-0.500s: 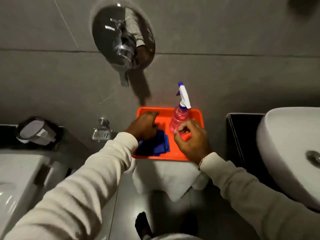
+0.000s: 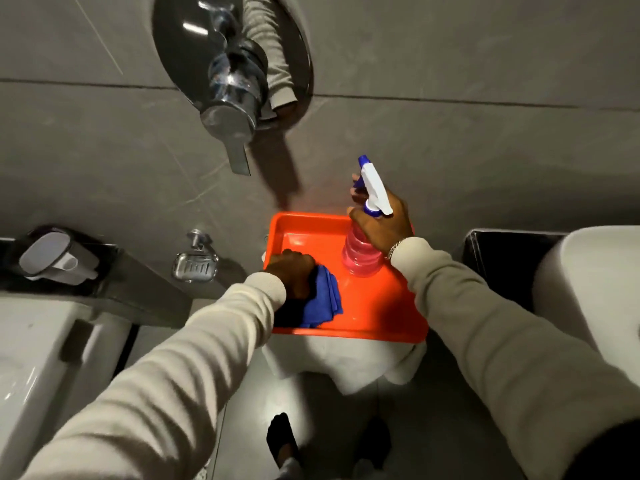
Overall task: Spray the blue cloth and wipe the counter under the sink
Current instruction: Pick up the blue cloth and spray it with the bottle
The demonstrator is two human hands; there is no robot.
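The right hand (image 2: 384, 226) is wrapped around the neck of the spray bottle (image 2: 362, 252) at the far right of the orange tray (image 2: 311, 233), the left hand (image 2: 292, 271) is closed on the blue cloth (image 2: 323, 299) at the tray's near left, and since the nozzle points to the far wall, the spray may miss the cloth.

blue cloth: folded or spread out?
Folded. The blue cloth shows stacked layered edges on its right side, lying in the orange tray under the left hand.
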